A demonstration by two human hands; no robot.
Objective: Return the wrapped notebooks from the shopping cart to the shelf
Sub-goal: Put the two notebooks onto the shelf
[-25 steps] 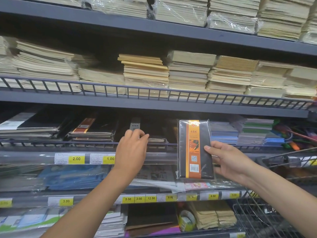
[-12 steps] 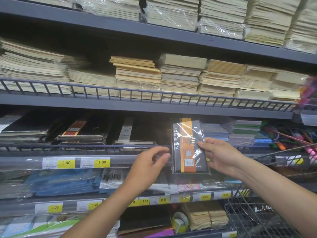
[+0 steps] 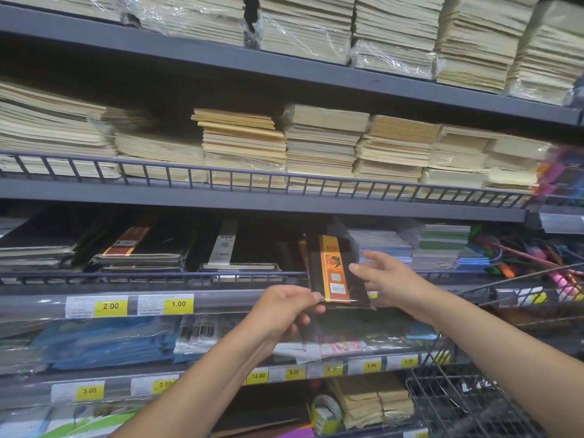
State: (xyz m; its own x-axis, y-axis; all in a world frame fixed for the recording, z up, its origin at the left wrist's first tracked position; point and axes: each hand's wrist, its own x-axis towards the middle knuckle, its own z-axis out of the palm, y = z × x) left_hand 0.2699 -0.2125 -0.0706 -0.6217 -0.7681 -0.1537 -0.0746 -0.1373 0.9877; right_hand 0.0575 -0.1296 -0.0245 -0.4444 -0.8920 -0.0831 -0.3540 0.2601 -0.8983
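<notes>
Your left hand (image 3: 284, 308) grip: fingertips pinch lower-left corner of wrapped notebook (image 3: 333, 273). Your right hand (image 3: 390, 281) grip: thumb on front, clamps right edge. Notebook tilted over shelf rail (image 3: 151, 275), just right of black stack (image 3: 240, 248). Shopping cart (image 3: 458, 406) lower right.

Dim shadow pools beneath the upper shelf (image 3: 284, 69); plastic wrap (image 3: 392, 56) above it glints; far right of it looks blurred, perhaps bowed.

Shelf (image 3: 262, 213) under stacked notebooks (image 3: 243, 143)
</notes>
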